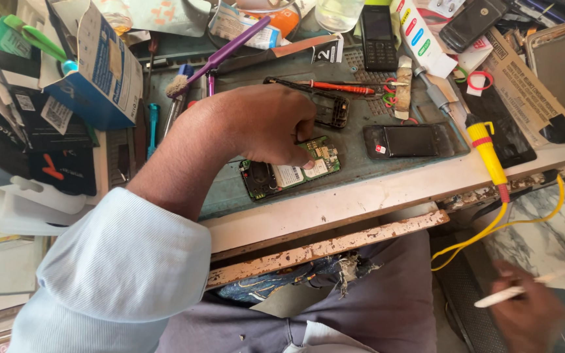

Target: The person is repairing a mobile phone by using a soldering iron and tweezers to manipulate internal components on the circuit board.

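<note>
Circuit board (290, 171), green and stripped of its phone shell, lies on the grey-green mat (361, 163) near the front edge of the bench (361, 196). The left hand (266, 124) rests on top of it, fingers curled down and pressing the board against the mat, with a fingertip (308, 163) on its right half; this grip pins the board rather than lifting it. The right hand (524, 314) is low and blurred at the lower right, off the bench, closed around a thin white stick-like tool (511, 294); what kind of tool it is cannot be told.

Just right of the board lies a dark phone (410, 140) with its screen up. Behind the left hand sits a black phone frame (331, 108), and beyond that a red-handled screwdriver (335, 87). A yellow soldering iron (488, 153) lies at the right with its yellow cable (492, 229) hanging over the bench edge. A purple-handled brush (220, 55) lies toward the back left, beside a blue and white cardboard box (102, 72). A black keypad phone (378, 36) stands at the back.
</note>
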### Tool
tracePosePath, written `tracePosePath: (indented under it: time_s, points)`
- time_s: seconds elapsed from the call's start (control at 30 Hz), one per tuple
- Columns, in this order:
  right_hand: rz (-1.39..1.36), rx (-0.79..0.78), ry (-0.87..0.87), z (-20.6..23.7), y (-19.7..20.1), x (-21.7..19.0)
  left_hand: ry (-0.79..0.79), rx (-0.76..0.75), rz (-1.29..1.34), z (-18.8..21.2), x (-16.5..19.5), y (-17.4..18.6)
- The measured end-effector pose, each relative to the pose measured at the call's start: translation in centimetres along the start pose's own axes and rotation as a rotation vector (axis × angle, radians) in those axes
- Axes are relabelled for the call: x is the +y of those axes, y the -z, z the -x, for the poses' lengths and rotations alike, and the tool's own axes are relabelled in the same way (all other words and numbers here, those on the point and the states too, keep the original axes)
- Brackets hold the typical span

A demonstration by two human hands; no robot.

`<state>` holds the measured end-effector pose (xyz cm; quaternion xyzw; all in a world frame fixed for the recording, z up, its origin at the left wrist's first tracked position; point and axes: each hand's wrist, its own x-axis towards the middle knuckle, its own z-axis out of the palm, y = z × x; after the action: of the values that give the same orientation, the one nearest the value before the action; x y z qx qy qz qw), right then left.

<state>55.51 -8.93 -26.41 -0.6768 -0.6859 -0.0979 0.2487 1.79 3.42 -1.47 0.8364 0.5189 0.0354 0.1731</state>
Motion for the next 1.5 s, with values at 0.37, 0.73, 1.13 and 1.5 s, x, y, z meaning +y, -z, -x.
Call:
tracePosePath:
  time_s: [0.37,0.73,1.13,1.5]
  points:
    - [-0.197,0.097,0.199,-16.9,8.4,-17.8,-0.058,0.023,0.01,-0.1,-0.3,-0.2]
    - [-0.626,0.006,-0.007,-16.2,5.0,-14.5,-0.017,0.011,0.008,-0.5,-0.2,-0.5]
    - [-0.407,-0.008,0.044,-15.0,6.9,-15.6,-0.055,0.034,0.005,-0.5,-0.5,-0.7]
    - [-0.284,0.051,0.108,-16.8,7.2,-18.0,-0.044,0.044,0.015,-0.3,-0.3,-0.5]
